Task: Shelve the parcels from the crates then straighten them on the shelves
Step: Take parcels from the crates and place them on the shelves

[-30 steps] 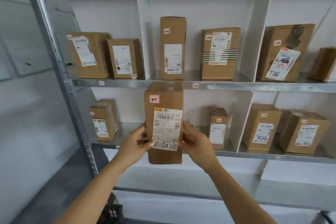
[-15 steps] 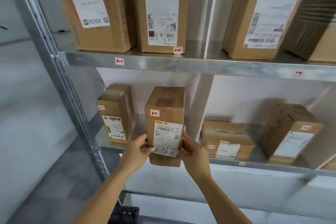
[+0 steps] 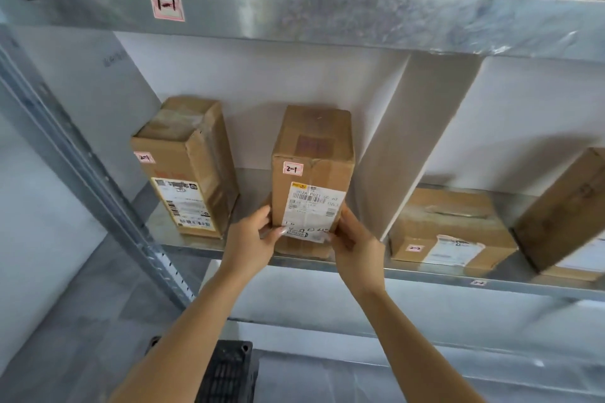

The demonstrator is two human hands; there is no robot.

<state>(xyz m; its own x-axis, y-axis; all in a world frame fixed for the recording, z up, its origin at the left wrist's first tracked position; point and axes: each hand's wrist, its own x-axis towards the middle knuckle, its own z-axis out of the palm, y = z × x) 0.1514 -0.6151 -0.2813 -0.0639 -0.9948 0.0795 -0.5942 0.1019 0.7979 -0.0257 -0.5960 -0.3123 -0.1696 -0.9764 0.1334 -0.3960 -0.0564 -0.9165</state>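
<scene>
Now our left hand (image 3: 250, 244) and right hand (image 3: 355, 247) clamp the lower sides of the parcel (image 3: 312, 180), standing upright at the front of the shelf (image 3: 425, 275); we should push it back squarely, label outward, beside the divider (image 3: 409, 147).

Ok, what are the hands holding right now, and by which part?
The tall brown cardboard parcel marked 2-1: left hand grips its lower left edge, right hand its lower right edge.
</scene>
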